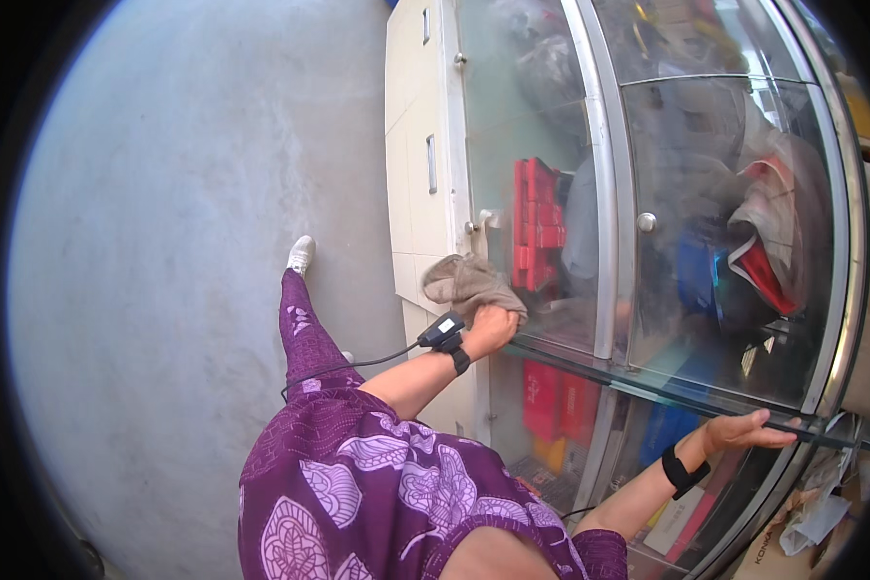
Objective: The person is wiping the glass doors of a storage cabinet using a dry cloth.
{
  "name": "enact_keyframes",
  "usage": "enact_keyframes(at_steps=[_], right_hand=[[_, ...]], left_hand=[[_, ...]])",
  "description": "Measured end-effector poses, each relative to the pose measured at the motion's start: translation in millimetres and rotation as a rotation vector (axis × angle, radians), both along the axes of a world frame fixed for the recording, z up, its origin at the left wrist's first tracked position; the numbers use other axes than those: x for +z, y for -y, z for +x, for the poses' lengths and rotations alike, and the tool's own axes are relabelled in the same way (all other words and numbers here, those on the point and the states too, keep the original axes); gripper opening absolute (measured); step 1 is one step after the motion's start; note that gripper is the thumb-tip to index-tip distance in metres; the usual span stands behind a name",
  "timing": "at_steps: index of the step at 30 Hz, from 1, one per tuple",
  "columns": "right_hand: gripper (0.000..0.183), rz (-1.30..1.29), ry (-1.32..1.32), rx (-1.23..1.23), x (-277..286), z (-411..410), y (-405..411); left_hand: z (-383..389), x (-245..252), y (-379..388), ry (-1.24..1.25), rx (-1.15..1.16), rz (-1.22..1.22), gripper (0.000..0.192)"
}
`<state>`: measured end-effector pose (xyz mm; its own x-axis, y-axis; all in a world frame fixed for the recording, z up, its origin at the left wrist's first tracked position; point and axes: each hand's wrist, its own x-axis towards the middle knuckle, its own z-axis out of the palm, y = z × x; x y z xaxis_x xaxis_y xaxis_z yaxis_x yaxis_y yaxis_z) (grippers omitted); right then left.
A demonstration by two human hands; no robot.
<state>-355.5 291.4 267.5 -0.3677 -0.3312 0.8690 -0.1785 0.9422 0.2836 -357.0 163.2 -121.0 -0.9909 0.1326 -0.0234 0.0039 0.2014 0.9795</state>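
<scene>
My left hand [491, 330] grips a crumpled grey-brown cloth [471, 283] near the lower left of a glass-fronted cabinet [605, 217] with metal frames. The cloth overlaps the cabinet's pale edge. A black strap with a small black device [442, 330] and a cable sits on my left wrist. At the far end of a horizontal glass edge [594, 370] is my right hand [747, 433], its fingers extended and its thumb apart. It appears to touch that edge; part of the fingers is hidden. My right wrist wears a black band [685, 473].
Cream drawers [424, 87] with metal handles line the cabinet's left side. Round knobs [646, 222] stick out from the glass. Behind it are a red plastic case [538, 225] and plastic-wrapped items. Cardboard boxes [776, 554] stand at the lower right. Grey floor [188, 217] spreads leftward.
</scene>
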Motion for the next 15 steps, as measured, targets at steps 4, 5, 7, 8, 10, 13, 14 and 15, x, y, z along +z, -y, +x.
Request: enact_keyframes(at_steps=[4,5,7,8,10,13,14,15], right_hand=[[0.059,-0.073,0.004,0.012,-7.0,-3.5,9.1],[0.059,-0.092,-0.005,0.006,-8.4,-5.6,11.0],[0.059,-0.045,-0.009,-0.03,-5.5,-4.7,8.2],[0.059,-0.006,-0.014,-0.039,-4.7,-4.6,7.6],[0.058,-0.042,0.002,-0.023,-6.3,-7.0,9.3],[0.056,0.072,-0.025,-0.01,-2.7,-5.5,-9.9],[0.058,0.114,-0.028,-0.045,-1.9,-4.3,-14.7],[0.059,0.036,-0.008,0.004,-4.5,-7.0,-7.1]], left_hand=[[-49.7,22.5,18.2,-0.258,-0.11,-0.203,0.018],[-66.8,17.6,17.9,-0.406,0.074,-0.309,0.017],[-112.1,10.5,17.8,-0.655,0.348,-0.51,0.017],[-135.0,6.8,27.2,-0.668,0.365,-0.563,0.017],[-181.1,-1.5,47.6,-0.71,0.464,-0.587,0.015],[-239.2,6.0,71.4,-0.195,0.238,-0.318,0.027],[-246.9,4.7,67.9,-0.149,0.543,-0.188,0.036],[-243.1,4.3,62.5,-0.167,0.499,-0.15,0.035]])
